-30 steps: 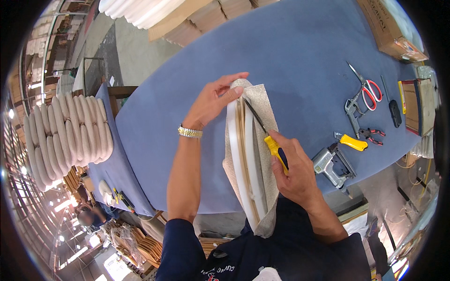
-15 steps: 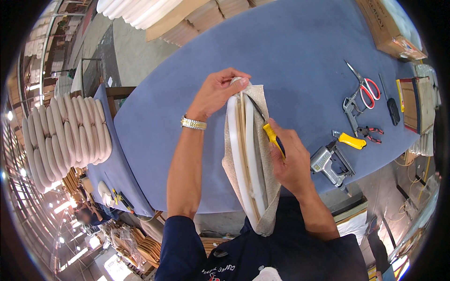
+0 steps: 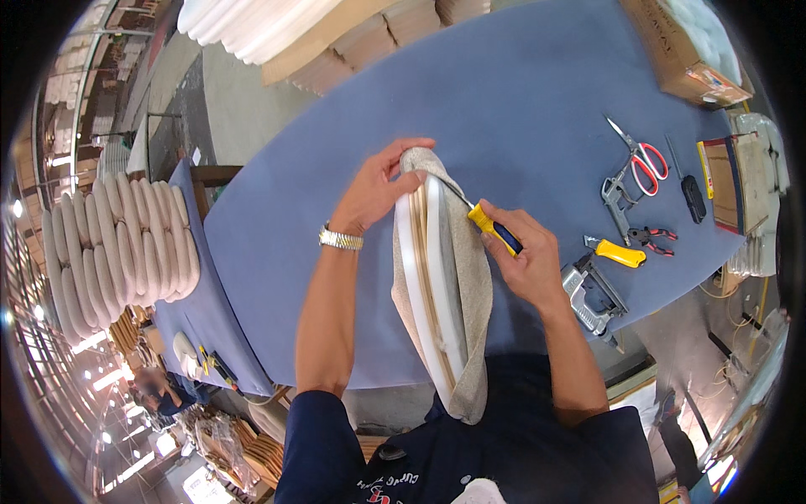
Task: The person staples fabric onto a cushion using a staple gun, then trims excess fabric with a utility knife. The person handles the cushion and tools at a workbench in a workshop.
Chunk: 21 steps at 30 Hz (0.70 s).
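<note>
A long padded piece stands on edge before me, with white foam (image 3: 409,239) on both sides of a thin wooden core (image 3: 426,269). Beige fabric (image 3: 472,286) wraps around it. At its far end, my left hand (image 3: 374,191) is closed on the fabric-covered tip, thumb on the near side. My right hand (image 3: 531,259) grips the yellow and dark blue handle of a screwdriver (image 3: 495,229). The metal shaft points up-left against the fabric near the far end; the fabric hides its tip.
On the blue table (image 3: 520,101) lie red-handled scissors (image 3: 645,168), an air blow gun (image 3: 617,206), pliers (image 3: 655,239), a yellow utility knife (image 3: 620,254) and a staple gun (image 3: 592,294). A cardboard box (image 3: 684,63) stands far right. Beige padded pieces (image 3: 122,252) are stacked left.
The fabric at the far end now covers the tip, where a loose flap stood up before. The screwdriver lies flatter, and my right hand has moved slightly up and right.
</note>
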### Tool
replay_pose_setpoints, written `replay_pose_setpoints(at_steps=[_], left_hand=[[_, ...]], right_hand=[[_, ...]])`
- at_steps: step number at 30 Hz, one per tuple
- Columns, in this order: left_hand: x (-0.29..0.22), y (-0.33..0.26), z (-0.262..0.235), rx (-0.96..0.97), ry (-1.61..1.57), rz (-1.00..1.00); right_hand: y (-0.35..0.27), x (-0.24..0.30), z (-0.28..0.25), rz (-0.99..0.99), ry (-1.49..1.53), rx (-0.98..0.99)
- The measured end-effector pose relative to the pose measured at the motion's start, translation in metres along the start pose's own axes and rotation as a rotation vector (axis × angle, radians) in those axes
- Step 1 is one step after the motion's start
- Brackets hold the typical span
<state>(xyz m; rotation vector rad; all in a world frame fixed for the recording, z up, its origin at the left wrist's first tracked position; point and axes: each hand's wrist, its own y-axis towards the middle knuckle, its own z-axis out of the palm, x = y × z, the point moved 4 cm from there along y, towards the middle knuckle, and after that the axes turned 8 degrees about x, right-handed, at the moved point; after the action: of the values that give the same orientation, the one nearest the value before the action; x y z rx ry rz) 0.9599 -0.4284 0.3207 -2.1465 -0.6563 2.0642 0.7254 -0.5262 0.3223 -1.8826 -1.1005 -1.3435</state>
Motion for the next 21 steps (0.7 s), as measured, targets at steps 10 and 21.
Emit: replay_pose_setpoints(at_steps=[10,21], left_hand=[[-0.006,-0.011,0.011,-0.132,0.175,-0.064],[-0.013,-0.01,0.029,-0.304,0.43,-0.031]], right_hand=[[-0.02,0.029,-0.054,0.273,0.615,0.306],[0.042,0.03,-0.1,-0.147,0.734,-0.19]])
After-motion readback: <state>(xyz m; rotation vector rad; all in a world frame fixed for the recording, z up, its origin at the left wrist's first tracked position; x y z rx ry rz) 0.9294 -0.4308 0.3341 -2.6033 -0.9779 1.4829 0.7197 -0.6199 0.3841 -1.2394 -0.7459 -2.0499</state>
